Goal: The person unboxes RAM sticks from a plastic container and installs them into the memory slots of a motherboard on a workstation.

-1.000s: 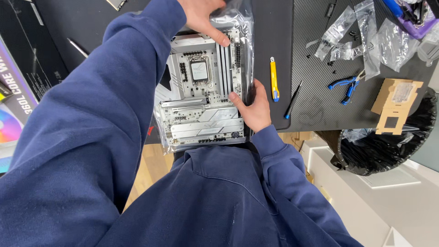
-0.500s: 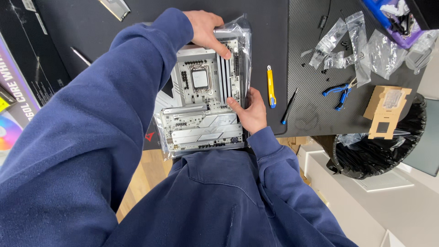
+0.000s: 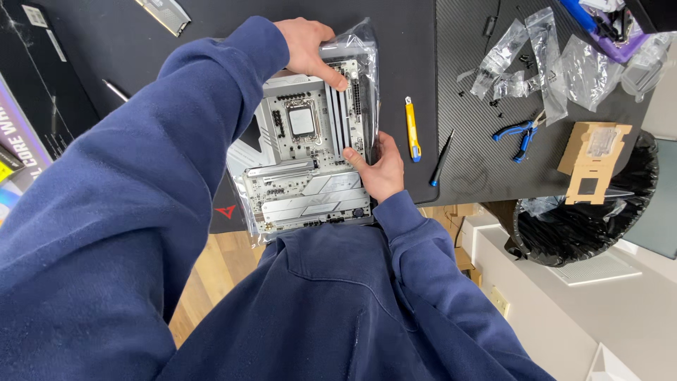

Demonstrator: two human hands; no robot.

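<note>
Your right hand [image 3: 381, 169] pinches the motherboard's [image 3: 303, 162] near-right edge, thumb on top. Your left hand [image 3: 307, 46] clamps its far end where the clear bag [image 3: 356, 49] bunches. The board's long axis runs between both grips, over the table [image 3: 416, 85] edge. A yellow knife [image 3: 412, 129] lies just right of your right grip.

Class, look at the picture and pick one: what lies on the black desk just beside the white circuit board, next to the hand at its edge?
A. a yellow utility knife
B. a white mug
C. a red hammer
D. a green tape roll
A: a yellow utility knife lies on the black desk, just past the right hand that grips the edge of the white circuit board.
</note>
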